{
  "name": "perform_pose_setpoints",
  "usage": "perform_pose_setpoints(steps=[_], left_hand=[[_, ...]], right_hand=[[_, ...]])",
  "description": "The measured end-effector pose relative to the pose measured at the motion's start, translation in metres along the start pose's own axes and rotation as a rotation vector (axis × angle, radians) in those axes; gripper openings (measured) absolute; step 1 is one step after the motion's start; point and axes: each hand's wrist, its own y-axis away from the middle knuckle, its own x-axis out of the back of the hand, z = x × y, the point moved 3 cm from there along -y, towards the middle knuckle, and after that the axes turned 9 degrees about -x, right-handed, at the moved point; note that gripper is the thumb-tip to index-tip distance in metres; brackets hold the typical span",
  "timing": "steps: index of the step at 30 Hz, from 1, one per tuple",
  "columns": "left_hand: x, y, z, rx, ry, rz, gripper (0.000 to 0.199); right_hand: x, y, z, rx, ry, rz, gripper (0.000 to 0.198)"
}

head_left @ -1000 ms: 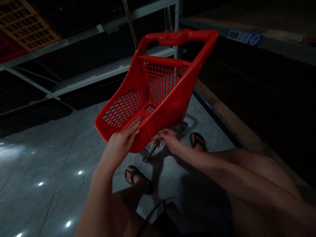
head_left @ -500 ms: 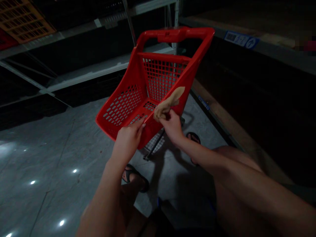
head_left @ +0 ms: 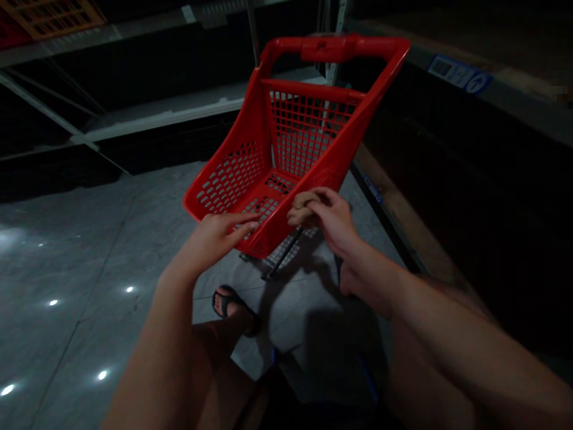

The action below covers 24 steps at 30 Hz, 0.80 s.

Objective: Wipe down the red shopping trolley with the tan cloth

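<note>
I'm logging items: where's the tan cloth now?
Head view, just right of centre: the tan cloth is bunched in the right hand, beside the red cart.

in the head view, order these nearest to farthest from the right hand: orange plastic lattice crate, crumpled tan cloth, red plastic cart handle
From the right hand:
1. Crumpled tan cloth: held in its fingers.
2. Red plastic cart handle: beyond the hand, at the cart's top.
3. Orange plastic lattice crate: far upper left, on a shelf.
</note>
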Motion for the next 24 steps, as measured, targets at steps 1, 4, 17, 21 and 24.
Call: perform_pose_setpoints(steps=[1, 4, 17, 21, 24], left_hand=[[0.001, 0.003, -0.004, 0.0, 0.021, -0.026, 0.041], [-0.005, 0.011, -0.012, -0.025, 0.082, -0.108, 0.043], [-0.01, 0.008, -0.02, -0.029, 0.012, -0.046, 0.043], [-0.017, -0.005, -0.008, -0.035, -0.034, -0.038, 0.038], [-0.024, -0.014, 0.0, -0.002, -0.119, -0.02, 0.035]], right_hand=[[0.002, -0.006, -0.014, 0.05, -0.024, 0.03, 0.025], [-0.002, -0.011, -0.029, 0.178, -0.011, 0.101, 0.026], [-0.056, 0.054, 0.089, -0.466, 0.056, -0.22, 0.016], [-0.022, 0.013, 0.012, -0.103, -0.027, -0.069, 0.03], [-0.002, -0.007, -0.021, 0.152, -0.018, 0.049, 0.031]])
